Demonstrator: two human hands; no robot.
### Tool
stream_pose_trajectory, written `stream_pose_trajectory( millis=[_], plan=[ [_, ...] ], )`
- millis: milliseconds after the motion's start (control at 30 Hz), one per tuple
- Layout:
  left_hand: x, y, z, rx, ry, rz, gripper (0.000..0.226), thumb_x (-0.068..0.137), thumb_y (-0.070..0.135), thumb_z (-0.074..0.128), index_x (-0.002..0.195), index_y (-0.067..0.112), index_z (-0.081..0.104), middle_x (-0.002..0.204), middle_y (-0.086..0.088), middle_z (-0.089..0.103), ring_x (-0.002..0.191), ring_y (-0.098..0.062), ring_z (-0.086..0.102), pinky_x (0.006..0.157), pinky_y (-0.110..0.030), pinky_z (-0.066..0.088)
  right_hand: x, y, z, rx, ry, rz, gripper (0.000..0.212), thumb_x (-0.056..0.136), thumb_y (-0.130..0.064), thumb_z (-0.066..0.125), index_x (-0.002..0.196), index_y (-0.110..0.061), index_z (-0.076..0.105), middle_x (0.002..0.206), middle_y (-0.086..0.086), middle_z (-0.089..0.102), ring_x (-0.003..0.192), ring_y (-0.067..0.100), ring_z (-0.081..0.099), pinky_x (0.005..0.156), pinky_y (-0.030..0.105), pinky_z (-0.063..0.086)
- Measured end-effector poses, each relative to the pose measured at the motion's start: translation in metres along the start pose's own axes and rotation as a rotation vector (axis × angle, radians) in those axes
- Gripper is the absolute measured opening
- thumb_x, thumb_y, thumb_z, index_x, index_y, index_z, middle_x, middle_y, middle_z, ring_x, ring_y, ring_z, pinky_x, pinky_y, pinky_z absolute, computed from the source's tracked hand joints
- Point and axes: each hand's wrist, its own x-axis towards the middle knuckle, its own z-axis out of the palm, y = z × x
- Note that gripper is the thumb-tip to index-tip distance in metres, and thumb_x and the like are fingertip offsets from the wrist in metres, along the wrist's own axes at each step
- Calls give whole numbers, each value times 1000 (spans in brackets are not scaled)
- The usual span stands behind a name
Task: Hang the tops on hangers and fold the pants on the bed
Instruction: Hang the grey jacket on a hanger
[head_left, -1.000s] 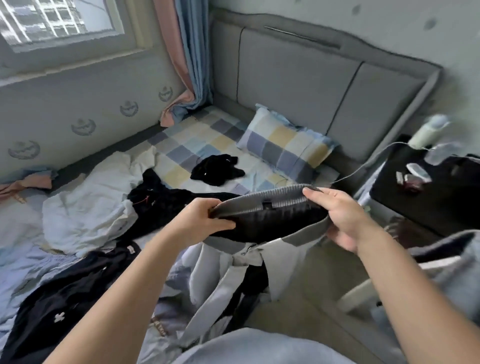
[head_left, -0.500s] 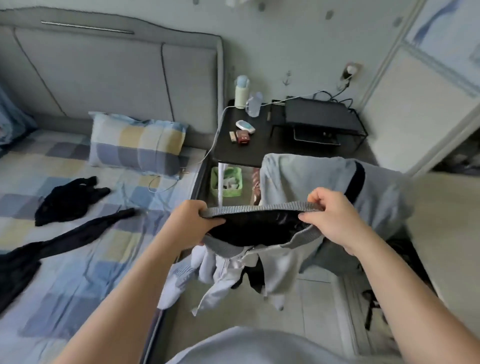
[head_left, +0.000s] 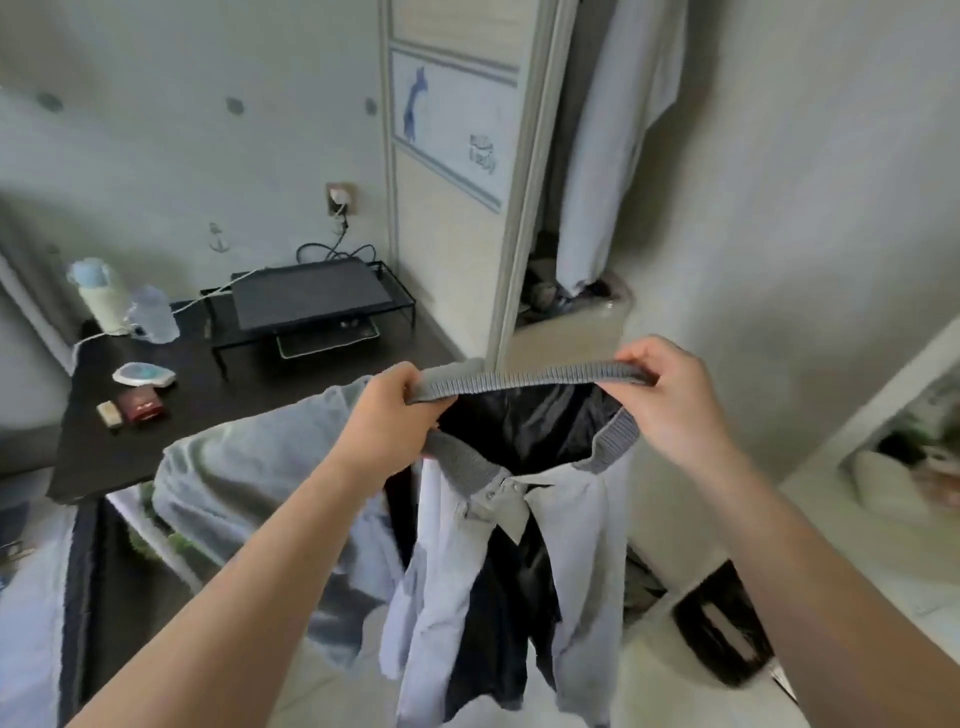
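Observation:
I hold a light grey jacket (head_left: 452, 561) with a black lining up in front of me by its ribbed grey collar. My left hand (head_left: 387, 421) grips the collar's left end, and my right hand (head_left: 670, 400) pinches its right end. The collar is stretched between them and the jacket's body hangs down open below, sleeves dangling. No hanger shows in view. The bed is out of view except for a strip of bedding at the lower left.
A dark bedside table (head_left: 218, 405) at the left carries a black metal rack (head_left: 311, 301), a bottle (head_left: 101, 296), a cup and small items. Ahead stands a wardrobe (head_left: 457, 171) with its door open and a pale garment (head_left: 613, 140) hanging inside. A white dresser (head_left: 878, 525) is at the right.
My view has swung right, from the bed past the bedside table to the wardrobe. Both hands kept their hold on the jacket collar and carried it along.

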Motion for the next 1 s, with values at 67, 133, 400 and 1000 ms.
stream_pose_trajectory(
  millis=[67, 133, 400, 1000],
  plan=[
    [29, 24, 26, -28, -6, 86, 38, 94, 16, 68, 70, 14, 38, 59, 3, 43, 47, -9, 38, 44, -20, 35, 20, 3, -25, -41, 86, 6, 26, 84, -11, 77, 78, -29, 59, 82, -1, 68, 76, 16, 61, 69, 26, 45],
    [61, 48, 48, -33, -26, 165, 34, 94, 16, 65, 71, 14, 40, 59, 3, 42, 53, -13, 36, 51, -27, 34, 41, 1, -50, -65, 152, -5, 22, 86, -12, 74, 80, -26, 59, 82, 3, 68, 77, 19, 61, 72, 32, 44],
    [189, 187, 117, -139, -124, 504, 36, 96, 19, 63, 70, 16, 38, 62, -1, 39, 59, -18, 34, 52, -33, 28, 146, -36, -142, -207, 470, -93, 26, 94, -12, 63, 74, -20, 47, 63, -4, 51, 61, 13, 42, 59, 31, 32],
    [402, 503, 191, -204, -219, 979, 24, 97, 17, 58, 73, 13, 56, 70, -4, 56, 78, -28, 54, 67, -32, 37, 358, -180, -303, -772, 926, -52, 25, 98, -23, 59, 75, -15, 52, 71, -1, 53, 71, 22, 52, 56, 29, 37]
  ],
)
